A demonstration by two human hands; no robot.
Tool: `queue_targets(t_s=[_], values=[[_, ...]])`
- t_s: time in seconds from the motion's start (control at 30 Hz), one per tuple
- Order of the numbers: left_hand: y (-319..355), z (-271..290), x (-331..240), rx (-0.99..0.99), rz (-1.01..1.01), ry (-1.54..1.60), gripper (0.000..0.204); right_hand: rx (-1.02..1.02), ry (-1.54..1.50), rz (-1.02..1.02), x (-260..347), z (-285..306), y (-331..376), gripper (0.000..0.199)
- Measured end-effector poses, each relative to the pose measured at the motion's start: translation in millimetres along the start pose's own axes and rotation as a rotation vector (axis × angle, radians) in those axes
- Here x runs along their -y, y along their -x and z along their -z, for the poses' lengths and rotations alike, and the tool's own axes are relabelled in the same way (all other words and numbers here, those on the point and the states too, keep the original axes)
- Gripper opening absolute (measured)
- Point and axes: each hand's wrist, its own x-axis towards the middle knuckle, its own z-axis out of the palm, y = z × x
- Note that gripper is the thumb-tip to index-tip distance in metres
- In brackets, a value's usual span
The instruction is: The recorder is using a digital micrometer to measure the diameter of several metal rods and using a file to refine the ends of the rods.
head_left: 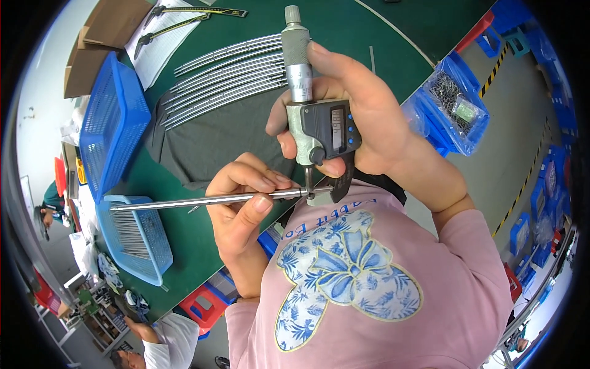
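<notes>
Step in hand looks like gauging the thickness of a slim metal rod [178, 202] with a digital micrometer [301, 120]. Left hand [233, 218]: thumb and fingers pinched on the rod close to its right end, no slack; the long part sticks out left, over the light blue basket [161, 249]. Right hand [378, 120]: fingers curled round the micrometer frame, one digit up against the thimble [296, 46]. Rod's right end sits at the measuring gap, under the spindle [308, 175], held up in front of the body; can't tell if both measuring faces touch it. Display faces the wearer.

Next move probably calls for keeping the rod square in the gap, a light turn of the thimble, then a steady reading.

Around: row of similar rods [224, 80] on the far side, partly over a dark cloth [212, 147]; more rods in the light blue basket, left; bigger blue crate [117, 129] tilted, far left; calipers [172, 26] far beyond it, on white paper [157, 58].
</notes>
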Motion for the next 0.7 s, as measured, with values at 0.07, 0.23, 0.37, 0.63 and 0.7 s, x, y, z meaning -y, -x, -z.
queue_targets(t_s=[0.07, 0.23, 0.37, 0.63, 0.7], values=[[-0.1, 0.0, -0.5, -0.002, 0.0, -0.008, 0.017, 0.005, 0.0, -0.004, 0.5, -0.2, 0.0, 0.068], [0.4, -1.3, -1.7, -0.01, 0.004, 0.0, 0.016, 0.0, 0.024, 0.006, 2.0, -2.6, 3.3, 0.07], [0.8, -1.1, -2.6, 0.0, -0.007, -0.012, 0.016, 0.023, -0.031, -0.006, 0.2, -1.9, 3.2, 0.069], [0.8, -1.3, -1.5, 0.021, -0.013, 0.008, 0.015, -0.007, -0.047, -0.04, -0.6, -0.7, 3.4, 0.07], [0.7, -1.6, -2.1, 0.022, -0.009, 0.008, 0.015, -0.007, -0.039, -0.033, -0.4, -1.4, 3.6, 0.071]])
